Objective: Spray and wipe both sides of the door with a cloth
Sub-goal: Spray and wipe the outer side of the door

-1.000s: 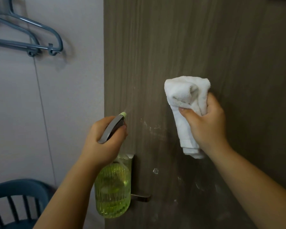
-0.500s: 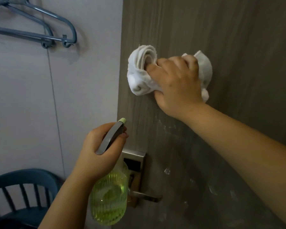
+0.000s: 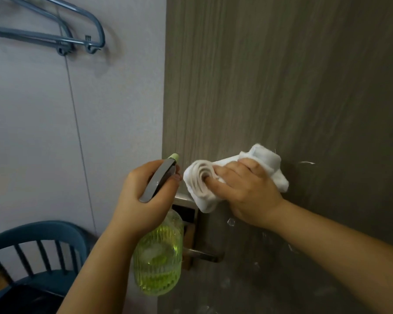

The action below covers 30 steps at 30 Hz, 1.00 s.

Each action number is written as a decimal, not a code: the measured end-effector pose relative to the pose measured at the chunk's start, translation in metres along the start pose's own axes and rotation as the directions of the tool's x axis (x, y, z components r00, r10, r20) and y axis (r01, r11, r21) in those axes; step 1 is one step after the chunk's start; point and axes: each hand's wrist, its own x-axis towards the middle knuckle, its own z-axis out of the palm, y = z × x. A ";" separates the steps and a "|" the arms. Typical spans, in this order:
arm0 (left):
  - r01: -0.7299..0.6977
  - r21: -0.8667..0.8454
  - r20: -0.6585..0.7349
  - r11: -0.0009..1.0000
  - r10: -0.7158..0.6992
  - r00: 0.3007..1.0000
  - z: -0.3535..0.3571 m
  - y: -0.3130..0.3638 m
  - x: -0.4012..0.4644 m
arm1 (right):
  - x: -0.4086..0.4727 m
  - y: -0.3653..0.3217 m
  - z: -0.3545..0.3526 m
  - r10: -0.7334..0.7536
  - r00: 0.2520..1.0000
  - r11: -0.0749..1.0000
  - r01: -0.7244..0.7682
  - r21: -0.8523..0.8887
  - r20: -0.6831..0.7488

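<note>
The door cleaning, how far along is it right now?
Early to midway on this side. Done: the door has been sprayed, droplets show near the handle. In hand: the right hand presses the white cloth to the panel above the lock, the left hand holds the spray bottle. Left: the wet lower area and the other side, not visible here.

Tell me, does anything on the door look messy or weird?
Yes. The door has pale smears and shiny drops low down, to the right of the handle and under the cloth in the right hand. They look like spray not wiped off yet. The bottle in the left hand looks fine.
</note>
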 end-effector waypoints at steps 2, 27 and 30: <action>0.011 -0.023 -0.003 1.000 -0.011 1.000 0.002 0.002 -0.001 | 0.018 0.009 -0.010 0.107 0.992 0.994 -0.108 -0.017 -0.066; -0.002 0.043 0.027 0.999 0.001 1.000 0.023 0.010 -0.010 | -0.043 -0.024 -0.001 0.179 0.979 0.976 -0.188 0.105 0.093; -0.013 0.010 0.050 1.000 0.013 0.999 0.026 0.014 -0.012 | -0.043 -0.016 -0.020 0.344 0.933 0.912 -0.359 0.198 0.107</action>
